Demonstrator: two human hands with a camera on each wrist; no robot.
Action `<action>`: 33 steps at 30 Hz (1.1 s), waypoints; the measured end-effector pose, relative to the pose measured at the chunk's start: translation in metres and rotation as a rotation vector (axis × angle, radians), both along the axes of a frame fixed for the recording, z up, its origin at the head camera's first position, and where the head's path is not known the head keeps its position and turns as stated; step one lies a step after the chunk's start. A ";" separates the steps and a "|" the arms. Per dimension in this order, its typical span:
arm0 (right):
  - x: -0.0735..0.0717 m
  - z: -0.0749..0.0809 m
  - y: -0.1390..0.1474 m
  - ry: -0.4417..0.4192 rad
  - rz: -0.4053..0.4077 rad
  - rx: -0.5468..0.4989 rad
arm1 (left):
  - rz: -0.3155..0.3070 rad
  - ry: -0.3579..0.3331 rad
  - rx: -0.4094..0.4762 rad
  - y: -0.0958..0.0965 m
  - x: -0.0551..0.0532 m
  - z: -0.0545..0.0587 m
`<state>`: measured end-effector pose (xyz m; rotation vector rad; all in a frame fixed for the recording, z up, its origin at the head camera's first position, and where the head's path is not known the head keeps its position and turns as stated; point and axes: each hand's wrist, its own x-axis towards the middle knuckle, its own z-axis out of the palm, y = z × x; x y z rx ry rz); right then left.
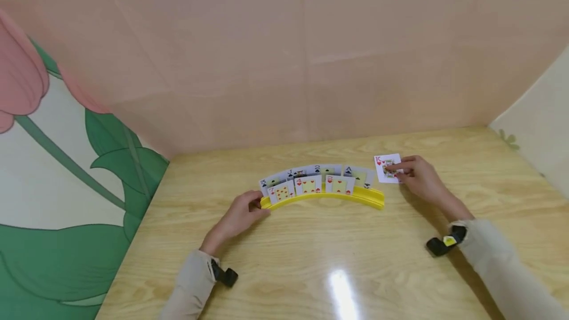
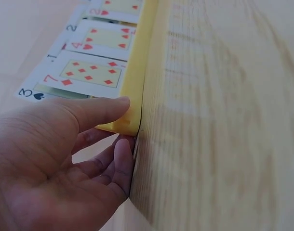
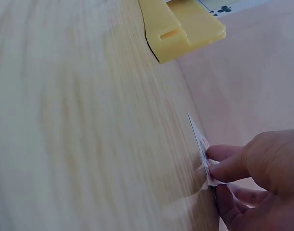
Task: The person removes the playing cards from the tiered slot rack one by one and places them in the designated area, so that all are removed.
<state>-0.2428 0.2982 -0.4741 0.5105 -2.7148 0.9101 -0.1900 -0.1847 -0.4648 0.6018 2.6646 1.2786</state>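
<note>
A curved yellow card holder [image 1: 369, 200] stands on the table with playing cards in two rows. Its front row shows a seven of diamonds [image 1: 282, 193], a four of hearts [image 1: 308, 185] and a two of hearts [image 1: 340, 184]; several black-suit cards stand behind, partly covered. My left hand [image 1: 242, 211] grips the holder's left end, thumb [image 2: 108, 110] on the front face and fingers around the end. Beyond the holder's right end, my right hand [image 1: 420, 178] pinches a king of hearts [image 1: 381, 174] face up, close over the tabletop, its fingers covering part of the card.
The wooden table [image 1: 284, 260] runs back to a pink cloth-like wall [image 1: 284, 63]. A flower-patterned panel [image 1: 111, 162] borders the left side, and a pale wall [image 1: 540, 112] borders the right. Each wrist wears a black camera band, the right one [image 1: 446, 242] low over the table.
</note>
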 end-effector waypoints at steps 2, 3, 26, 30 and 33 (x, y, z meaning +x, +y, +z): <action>0.001 -0.001 -0.001 0.007 0.002 0.006 | 0.006 -0.005 0.000 0.000 0.000 -0.002; 0.001 -0.001 -0.002 0.008 0.003 0.006 | 0.006 -0.005 0.000 -0.001 0.000 -0.002; 0.009 0.020 -0.018 0.012 -0.058 -0.085 | -0.008 0.005 -0.005 -0.002 0.000 0.001; 0.016 0.035 -0.031 0.028 -0.065 -0.110 | -0.009 -0.003 0.001 -0.001 0.000 0.000; 0.023 0.048 -0.041 0.028 -0.054 -0.136 | -0.012 -0.005 0.004 0.000 0.000 -0.001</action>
